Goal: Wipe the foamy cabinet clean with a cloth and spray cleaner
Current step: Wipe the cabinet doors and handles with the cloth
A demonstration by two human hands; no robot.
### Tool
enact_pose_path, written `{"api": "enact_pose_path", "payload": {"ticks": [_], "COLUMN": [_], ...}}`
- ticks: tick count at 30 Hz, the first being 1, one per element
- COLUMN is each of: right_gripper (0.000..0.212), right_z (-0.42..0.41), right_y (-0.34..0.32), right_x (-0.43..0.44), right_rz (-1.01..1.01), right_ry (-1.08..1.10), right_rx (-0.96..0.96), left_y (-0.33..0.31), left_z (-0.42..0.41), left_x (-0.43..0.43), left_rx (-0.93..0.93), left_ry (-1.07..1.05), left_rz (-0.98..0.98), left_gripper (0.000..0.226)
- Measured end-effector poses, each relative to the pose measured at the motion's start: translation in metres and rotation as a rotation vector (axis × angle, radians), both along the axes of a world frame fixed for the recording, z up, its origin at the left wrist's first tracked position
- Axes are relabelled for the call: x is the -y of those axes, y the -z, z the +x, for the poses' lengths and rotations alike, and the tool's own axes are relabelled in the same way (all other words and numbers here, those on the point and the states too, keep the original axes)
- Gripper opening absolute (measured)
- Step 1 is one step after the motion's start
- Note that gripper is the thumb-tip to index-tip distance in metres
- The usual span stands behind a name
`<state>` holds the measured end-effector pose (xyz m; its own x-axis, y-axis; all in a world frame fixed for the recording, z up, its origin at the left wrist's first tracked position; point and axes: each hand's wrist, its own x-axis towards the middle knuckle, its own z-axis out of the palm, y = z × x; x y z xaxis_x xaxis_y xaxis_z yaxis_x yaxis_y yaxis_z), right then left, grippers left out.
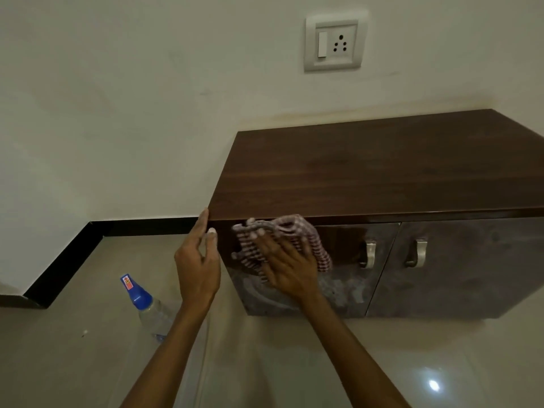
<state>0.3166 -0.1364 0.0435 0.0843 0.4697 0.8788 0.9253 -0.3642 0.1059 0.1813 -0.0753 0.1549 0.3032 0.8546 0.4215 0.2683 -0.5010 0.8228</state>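
**Q.** Head view: why were the hands set as shown?

**A.** The left hand (197,266), fingers nearly straight and holding nothing, touched the cabinet (368,166) at its top left corner, probably as a brace. The right hand (290,269) lay flat with fingers spread, pressing the checked cloth (319,251) against the left door (341,240) (pressed, not clutched), which suits broad strokes. The spray bottle (147,304) sat on the floor (88,348) at 8 o'clock from the left hand, within reach.

**Q.** And how did the cabinet look?

**A.** It stood against the wall, at 3 o'clock from the bottle. Its dark top appeared dry. Whitish foam smears (344,290) showed at 4 o'clock from the right hand, so wiping seemed partly done.
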Motion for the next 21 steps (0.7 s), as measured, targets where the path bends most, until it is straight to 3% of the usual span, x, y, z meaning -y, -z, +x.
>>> {"api": "enact_pose_path", "payload": {"ticks": [2, 4, 8, 10, 14, 16, 19, 21], "right_gripper": [0.062, 0.061, 0.06, 0.061, 0.07, 0.058, 0.053, 0.057], "right_z": [0.004, 0.005, -0.009, -0.015, -0.014, -0.001, 0.017, 0.014], "right_y": [0.011, 0.016, 0.02, 0.025, 0.066, 0.083, 0.096, 0.082], "right_x": [0.008, 0.005, -0.015, -0.023, -0.016, 0.003, 0.025, 0.029], "right_rz": [0.153, 0.182, -0.061, -0.219, -0.645, -0.887, -0.873, -0.707], "right_ry": [0.144, 0.182, -0.017, -0.127, -0.211, -0.227, -0.271, -0.204], "right_rx": [-0.145, -0.197, 0.029, 0.131, 0.321, 0.322, 0.174, 0.054], "left_y": [0.0, 0.002, 0.005, 0.005, 0.016, 0.023, 0.032, 0.035], "left_z": [0.001, 0.002, 0.009, 0.013, 0.01, 0.007, 0.003, 0.003], "left_x": [-0.002, -0.002, 0.001, 0.003, 0.002, 0.0, -0.006, -0.008], "left_rx": [0.039, 0.128, 0.401, 0.452, 0.334, 0.254, 0.172, 0.146], "left_ry": [-0.001, 0.022, 0.037, -0.041, -0.163, -0.154, -0.151, -0.145], "left_rz": [-0.042, -0.137, -0.402, -0.492, -0.577, -0.564, -0.48, -0.448], "left_gripper": [0.038, 0.039, 0.042, 0.039, 0.025, 0.025, 0.023, 0.019]}}
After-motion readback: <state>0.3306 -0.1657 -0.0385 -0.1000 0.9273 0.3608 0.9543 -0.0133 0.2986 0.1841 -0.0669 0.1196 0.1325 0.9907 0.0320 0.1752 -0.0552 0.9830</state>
